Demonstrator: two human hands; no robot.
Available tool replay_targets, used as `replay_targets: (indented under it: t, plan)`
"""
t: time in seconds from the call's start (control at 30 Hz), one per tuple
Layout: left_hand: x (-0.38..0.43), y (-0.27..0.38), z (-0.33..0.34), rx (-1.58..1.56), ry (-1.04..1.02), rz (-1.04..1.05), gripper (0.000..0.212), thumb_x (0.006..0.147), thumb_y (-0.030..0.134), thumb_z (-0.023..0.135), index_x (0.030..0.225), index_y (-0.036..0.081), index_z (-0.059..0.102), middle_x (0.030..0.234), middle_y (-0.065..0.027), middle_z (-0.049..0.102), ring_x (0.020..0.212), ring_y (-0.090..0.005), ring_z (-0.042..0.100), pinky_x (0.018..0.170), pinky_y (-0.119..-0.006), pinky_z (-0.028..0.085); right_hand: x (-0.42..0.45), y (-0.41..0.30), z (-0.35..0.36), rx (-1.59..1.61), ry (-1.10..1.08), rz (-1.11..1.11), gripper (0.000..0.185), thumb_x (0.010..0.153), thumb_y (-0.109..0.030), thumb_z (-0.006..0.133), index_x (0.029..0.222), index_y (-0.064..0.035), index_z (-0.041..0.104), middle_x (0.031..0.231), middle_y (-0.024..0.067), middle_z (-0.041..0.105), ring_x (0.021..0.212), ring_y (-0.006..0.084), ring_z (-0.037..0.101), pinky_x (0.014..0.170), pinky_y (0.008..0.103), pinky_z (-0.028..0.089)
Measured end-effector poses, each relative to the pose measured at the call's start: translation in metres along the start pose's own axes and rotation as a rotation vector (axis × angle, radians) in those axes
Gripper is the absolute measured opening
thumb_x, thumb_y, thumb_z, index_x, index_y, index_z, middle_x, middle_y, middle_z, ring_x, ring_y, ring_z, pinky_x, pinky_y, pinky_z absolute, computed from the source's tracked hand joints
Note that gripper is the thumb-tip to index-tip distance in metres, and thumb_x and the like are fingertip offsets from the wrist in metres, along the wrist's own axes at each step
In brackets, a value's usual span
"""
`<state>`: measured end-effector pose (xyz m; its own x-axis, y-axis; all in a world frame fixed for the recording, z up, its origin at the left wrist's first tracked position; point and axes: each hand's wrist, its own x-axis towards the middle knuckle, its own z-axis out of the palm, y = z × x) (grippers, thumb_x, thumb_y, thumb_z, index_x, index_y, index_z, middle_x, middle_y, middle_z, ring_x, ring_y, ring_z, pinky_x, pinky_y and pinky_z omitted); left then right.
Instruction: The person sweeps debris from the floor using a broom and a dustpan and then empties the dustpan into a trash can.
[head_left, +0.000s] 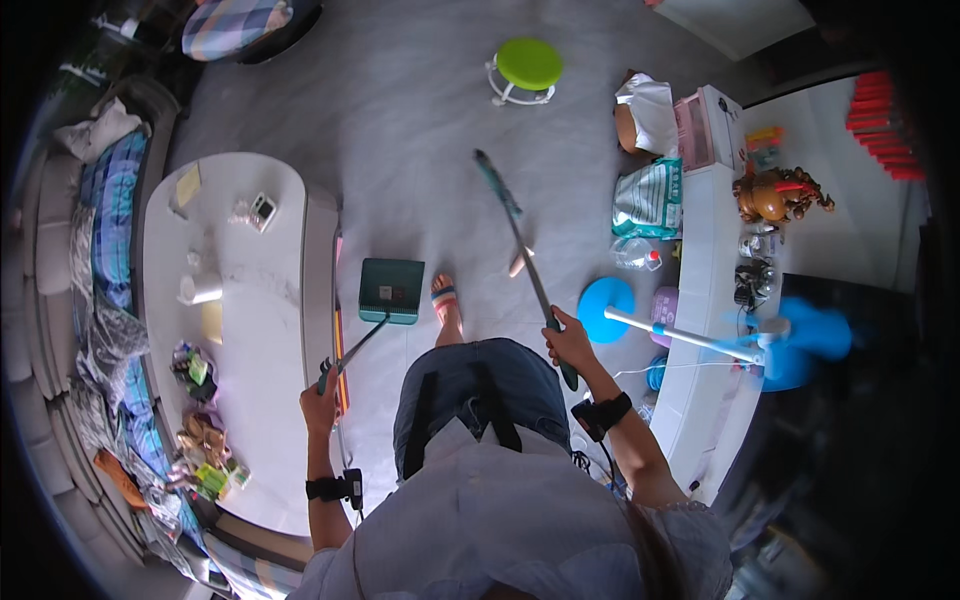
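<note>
My left hand (320, 409) grips the handle of a long-handled green dustpan (391, 285), whose pan rests on the grey floor just ahead of my sandalled foot (444, 300). In my right hand (568, 341) is the green grip of a broom (531, 266). Its dark shaft slants forward and left, and the narrow broom head (495, 180) lies out over the floor ahead of my feet. Broom and dustpan are apart. The pan shows a pale label inside and a toothed edge on the side nearer me.
A long white table (255, 420) borders the left, beside a sofa (56, 255). On the right stand a blue fan (806, 337) with a round base (604, 309), a plastic bottle (636, 255), a bag (646, 199) and a white cabinet (701, 300). A green stool (529, 64) stands ahead.
</note>
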<state>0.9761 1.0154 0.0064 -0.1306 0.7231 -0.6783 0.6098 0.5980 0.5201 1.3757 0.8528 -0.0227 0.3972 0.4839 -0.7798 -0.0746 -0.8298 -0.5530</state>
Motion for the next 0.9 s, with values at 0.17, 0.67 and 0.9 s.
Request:
replay_targets:
  t: [0.17, 0.67, 0.9]
  plan:
    - [0.044, 0.055, 0.003, -0.023, -0.083, 0.007, 0.051, 0.080, 0.041, 0.062, 0.049, 0.003, 0.045, 0.040, -0.0008, 0.040, 0.029, -0.0088, 0.039, 0.029, -0.024, 0.028, 0.118, -0.014, -0.026, 0.090, 0.233, -0.040, 0.050, 0.073, -0.005, 0.051, 0.121, 0.0027, 0.043, 0.050, 0.0074, 0.051, 0.040, 0.0178, 0.054, 0.037, 0.0320, 0.045]
    - [0.111, 0.143, 0.064, 0.057, -0.263, 0.098, 0.047, 0.080, 0.038, 0.062, 0.052, 0.006, 0.044, 0.040, 0.0022, 0.036, 0.028, -0.0077, 0.034, 0.026, -0.025, 0.023, 0.130, -0.088, 0.022, -0.226, -0.068, -0.077, 0.061, 0.065, -0.017, 0.059, 0.122, -0.0012, 0.047, 0.089, 0.0199, 0.062, 0.080, 0.0272, 0.063, 0.069, 0.0324, 0.049]
    - [0.131, 0.143, 0.058, 0.116, -0.288, 0.145, 0.051, 0.081, 0.042, 0.060, 0.050, 0.006, 0.041, 0.039, 0.0008, 0.036, 0.026, -0.0092, 0.035, 0.025, -0.025, 0.024, 0.054, -0.120, -0.009, 0.127, -0.324, 0.061, 0.054, 0.076, -0.012, 0.054, 0.129, -0.0068, 0.042, 0.056, 0.0037, 0.051, 0.042, 0.0095, 0.049, 0.039, 0.0230, 0.042]
